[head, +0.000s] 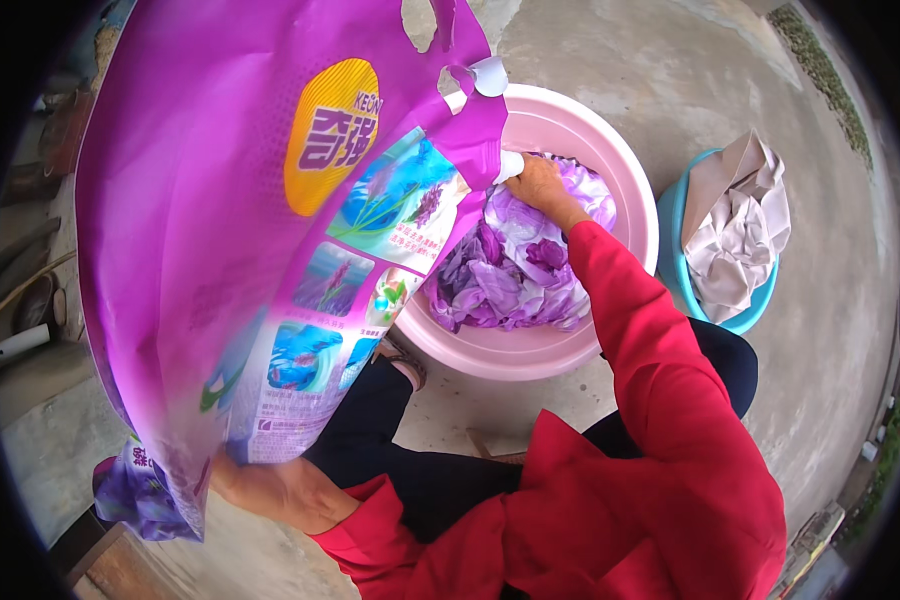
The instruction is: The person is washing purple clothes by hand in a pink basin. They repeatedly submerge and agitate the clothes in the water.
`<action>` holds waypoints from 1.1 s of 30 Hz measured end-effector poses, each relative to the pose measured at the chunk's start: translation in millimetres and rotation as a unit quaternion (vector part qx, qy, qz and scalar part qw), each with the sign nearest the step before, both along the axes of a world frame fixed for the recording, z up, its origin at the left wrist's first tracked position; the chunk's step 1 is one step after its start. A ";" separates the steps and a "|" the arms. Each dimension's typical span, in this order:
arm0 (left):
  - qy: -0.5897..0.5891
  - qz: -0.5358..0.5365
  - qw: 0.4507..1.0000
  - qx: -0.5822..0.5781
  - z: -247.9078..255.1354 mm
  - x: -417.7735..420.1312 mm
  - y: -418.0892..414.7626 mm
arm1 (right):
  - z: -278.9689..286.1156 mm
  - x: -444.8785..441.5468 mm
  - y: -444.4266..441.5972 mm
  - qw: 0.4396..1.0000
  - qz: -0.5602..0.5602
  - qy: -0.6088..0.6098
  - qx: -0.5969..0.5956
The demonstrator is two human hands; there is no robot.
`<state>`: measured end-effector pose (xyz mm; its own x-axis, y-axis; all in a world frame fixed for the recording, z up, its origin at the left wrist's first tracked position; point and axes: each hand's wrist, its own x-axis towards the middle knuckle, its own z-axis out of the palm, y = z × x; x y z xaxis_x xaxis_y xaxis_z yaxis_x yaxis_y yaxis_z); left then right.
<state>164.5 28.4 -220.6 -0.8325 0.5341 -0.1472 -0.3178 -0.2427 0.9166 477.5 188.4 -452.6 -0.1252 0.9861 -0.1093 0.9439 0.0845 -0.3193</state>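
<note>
A large purple Keon detergent refill pouch (187,187) fills the left of the view, tilted so its white spout (508,165) points over a pink plastic basin (525,360). Under the pouch's lower end, my left hand (281,487) supports it, the fingers partly hidden behind the plastic. My right hand (540,184) grips the spout above the basin. Purple and white patterned fabric (517,270) lies bunched in the basin and looks wet. Whether liquid flows from the spout cannot be seen.
Right of the pink basin stands a blue basin (671,255) heaped with beige fabric (739,225). Both basins rest on a concrete floor (817,360). Assorted objects, among them a white tube (19,345), lie along the left edge. My knees flank the pink basin's near side.
</note>
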 end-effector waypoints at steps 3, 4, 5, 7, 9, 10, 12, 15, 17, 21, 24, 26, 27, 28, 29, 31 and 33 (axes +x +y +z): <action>0.020 -0.004 1.000 -0.004 2.9 2.3 0.1 | -10.0 32.8 -18.8 0.998 -0.027 0.020 -0.046; 0.032 -0.004 0.999 -0.008 4.0 3.4 -0.8 | -13.1 33.6 -24.6 0.997 -0.050 0.008 -0.052; 0.032 -0.011 0.999 -0.005 3.4 3.6 -0.2 | -13.3 30.6 -34.2 0.995 -0.075 -0.004 -0.058; 0.035 -0.027 0.999 0.002 5.3 2.2 0.7 | -11.4 27.5 -49.3 0.992 -0.111 0.007 -0.064; 0.026 -0.051 0.998 0.009 4.1 -5.5 -1.9 | -4.8 28.0 -58.5 0.988 -0.132 0.053 -0.059; 0.020 -0.063 0.998 0.015 4.8 -7.6 -3.0 | -0.2 28.6 -62.6 0.986 -0.138 0.086 -0.040; 0.011 -0.055 0.998 0.039 11.5 -7.8 -7.4 | 8.0 28.9 -74.0 0.969 -0.158 0.189 -0.003; -0.007 -0.040 0.996 0.085 20.4 -10.0 -16.9 | 30.7 31.9 -81.5 0.895 -0.259 0.362 -0.018; 0.000 -0.043 0.994 0.104 21.3 -7.4 -15.5 | 60.8 40.0 -79.4 0.794 -0.334 0.506 -0.050; 0.003 -0.042 0.994 0.104 26.4 -5.7 -21.9 | 158.8 35.1 -67.2 0.757 -0.291 0.585 0.008; 0.016 -0.055 0.992 0.109 20.8 -7.0 -23.1 | 204.1 37.0 -52.9 0.756 -0.227 0.613 0.041; 0.022 -0.051 0.991 0.123 20.7 -7.8 -28.9 | 225.7 21.8 -50.6 0.745 -0.173 0.643 0.049; 0.023 -0.051 0.990 0.131 21.0 -7.3 -29.5 | 234.1 15.6 -52.2 0.741 -0.149 0.653 0.048; 0.024 -0.051 0.989 0.139 21.8 -6.5 -30.1 | 237.4 10.8 -53.7 0.737 -0.124 0.663 0.047; 0.023 -0.047 0.989 0.137 23.7 -5.6 -30.2 | 233.7 7.4 -55.4 0.755 -0.107 0.647 0.020; 0.021 -0.047 0.991 0.126 25.4 -3.6 -30.1 | 209.8 6.6 -65.1 0.784 -0.080 0.614 -0.033; 0.041 -0.043 0.992 0.113 24.5 8.0 -33.4 | 162.0 34.4 -80.4 0.913 -0.009 0.396 -0.098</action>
<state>172.6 -5.0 -196.1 -0.7866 0.6153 0.0509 -0.2726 -0.4201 0.8656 511.9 108.0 -290.6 -0.2259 0.9600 -0.1654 0.4114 -0.0599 -0.9095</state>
